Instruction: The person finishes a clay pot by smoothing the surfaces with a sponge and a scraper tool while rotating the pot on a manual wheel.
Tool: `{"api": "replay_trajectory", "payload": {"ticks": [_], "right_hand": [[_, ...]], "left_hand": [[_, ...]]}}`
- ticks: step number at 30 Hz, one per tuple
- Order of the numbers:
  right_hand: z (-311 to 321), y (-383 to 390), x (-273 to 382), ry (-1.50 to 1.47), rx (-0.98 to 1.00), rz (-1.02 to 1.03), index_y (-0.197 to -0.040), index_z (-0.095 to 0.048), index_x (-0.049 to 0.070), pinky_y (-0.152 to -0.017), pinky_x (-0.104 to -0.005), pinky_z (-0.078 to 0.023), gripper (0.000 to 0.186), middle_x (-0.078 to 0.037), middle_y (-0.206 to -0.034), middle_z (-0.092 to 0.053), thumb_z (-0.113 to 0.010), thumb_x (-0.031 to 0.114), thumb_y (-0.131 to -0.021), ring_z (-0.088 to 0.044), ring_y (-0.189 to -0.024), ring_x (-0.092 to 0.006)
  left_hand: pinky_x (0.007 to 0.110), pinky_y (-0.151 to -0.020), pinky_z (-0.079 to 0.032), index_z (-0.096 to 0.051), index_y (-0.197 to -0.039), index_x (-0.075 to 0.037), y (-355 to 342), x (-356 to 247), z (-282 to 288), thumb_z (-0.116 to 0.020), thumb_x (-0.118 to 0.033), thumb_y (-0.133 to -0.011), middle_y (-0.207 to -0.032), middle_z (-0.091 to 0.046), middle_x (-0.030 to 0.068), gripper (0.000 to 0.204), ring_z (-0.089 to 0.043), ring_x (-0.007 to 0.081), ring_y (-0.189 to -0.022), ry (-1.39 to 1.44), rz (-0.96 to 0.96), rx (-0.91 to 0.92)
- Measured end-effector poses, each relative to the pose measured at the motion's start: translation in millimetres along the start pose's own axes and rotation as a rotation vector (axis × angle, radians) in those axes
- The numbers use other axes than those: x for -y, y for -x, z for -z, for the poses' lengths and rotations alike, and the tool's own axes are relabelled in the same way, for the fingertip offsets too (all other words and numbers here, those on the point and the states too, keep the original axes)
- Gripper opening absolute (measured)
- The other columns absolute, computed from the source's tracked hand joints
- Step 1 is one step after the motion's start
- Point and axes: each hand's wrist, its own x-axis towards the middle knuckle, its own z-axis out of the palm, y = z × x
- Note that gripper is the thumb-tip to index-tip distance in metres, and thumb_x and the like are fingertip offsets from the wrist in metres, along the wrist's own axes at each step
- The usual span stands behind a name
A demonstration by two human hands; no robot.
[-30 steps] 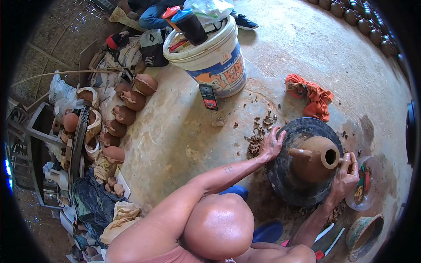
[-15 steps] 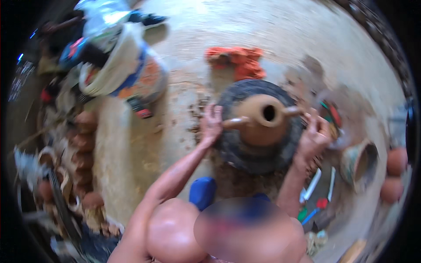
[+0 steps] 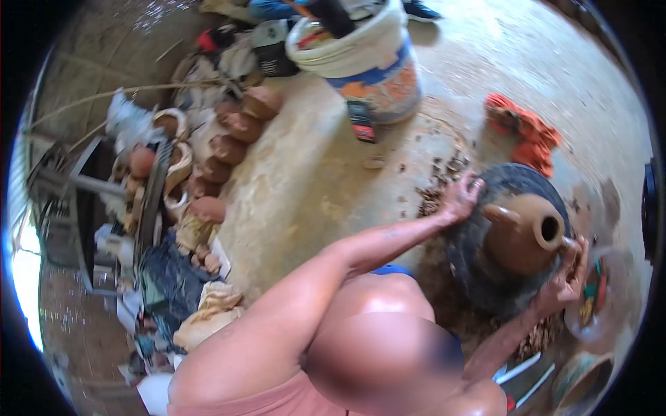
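Observation:
A brown clay pot (image 3: 517,239) with a round dark mouth stands on a dark round turntable (image 3: 466,260). Two stubby clay projections stick out from the pot's sides. My left hand (image 3: 461,197) rests at the turntable's left edge, fingers stretched and apart, holding nothing. On the other side, my right hand (image 3: 563,286) has its fingers bent and closed at the pot's right projection (image 3: 567,243). The tip of that projection is partly hidden by the fingers.
Beyond the turntable lies an orange cloth (image 3: 531,135). A white bucket (image 3: 378,76) stands far off, a phone-like device (image 3: 361,121) against it. Clay pots (image 3: 229,149) line the left. Clay crumbs (image 3: 440,177) lie by my left hand, a clear bowl (image 3: 590,305) by my right.
The view has swung left, so the pot, turntable and both hands sit farther right, and more of the left-side pots shows. Both hands keep about the same places at the turntable and pot.

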Motion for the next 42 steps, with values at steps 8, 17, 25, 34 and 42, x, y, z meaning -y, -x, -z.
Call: {"api": "replay_trajectory", "payload": {"ticks": [8, 17, 25, 34, 42], "right_hand": [[-7, 6, -1, -0.024, 0.069, 0.141, -0.143, -0.062, -0.004, -0.112, -0.0413, -0.049, 0.047, -0.017, -0.141, -0.067, -0.076, 0.009, -0.099, -0.066, -0.124, -0.0267], [1, -10, -32, -0.110, 0.085, 0.128, -0.139, -0.063, -0.006, -0.106, -0.0404, -0.054, 0.042, -0.018, -0.135, -0.070, -0.073, 0.007, -0.101, -0.068, -0.117, -0.0255], [-12, -13, -5, -0.029, -0.314, -0.166, -0.097, -0.080, 0.002, -0.080, -0.0317, -0.055, 0.020, -0.003, -0.089, -0.079, -0.078, 0.022, -0.099, -0.069, -0.084, -0.0126], [2, -12, 23, -0.065, -0.214, -0.397, -0.099, -0.081, -0.003, -0.067, -0.0320, -0.046, 0.023, -0.002, -0.082, -0.072, -0.079, 0.020, -0.098, -0.056, -0.073, -0.0103], [24, 24, 1, 0.231, -0.108, 0.299, -0.111, -0.082, 0.007, -0.071, -0.0331, -0.044, 0.017, -0.004, -0.089, -0.061, -0.078, 0.011, -0.094, -0.055, -0.084, -0.0196]], "left_hand": [[0.052, -0.102, -0.052, -0.061, -0.139, -0.004, 10, 2, 4, -0.057, -0.048, -0.106, -0.125, -0.071, 0.0285, 0.055, -0.067, 0.0465, -0.119, 0.009, -0.026, -0.092], [0.049, -0.106, -0.051, -0.060, -0.141, -0.002, 2, -10, 3, -0.056, -0.053, -0.105, -0.130, -0.069, 0.0283, 0.062, -0.066, 0.0448, -0.123, 0.097, -0.002, -0.011], [0.045, -0.108, -0.050, -0.058, -0.142, 0.002, -20, 41, -6, -0.052, -0.055, -0.109, -0.137, -0.067, 0.0230, 0.066, -0.064, 0.0364, -0.127, 0.018, -0.096, 0.002], [0.048, -0.096, -0.054, -0.060, -0.141, 0.000, -37, 77, -5, -0.053, -0.056, -0.109, -0.122, -0.073, 0.0280, 0.065, -0.071, 0.0400, -0.115, -0.084, -0.276, -0.038], [0.046, -0.093, -0.054, -0.059, -0.141, 0.001, -32, 71, -1, -0.051, -0.057, -0.110, -0.117, -0.074, 0.0252, 0.066, -0.072, 0.0359, -0.107, -0.085, -0.332, -0.027]]}}
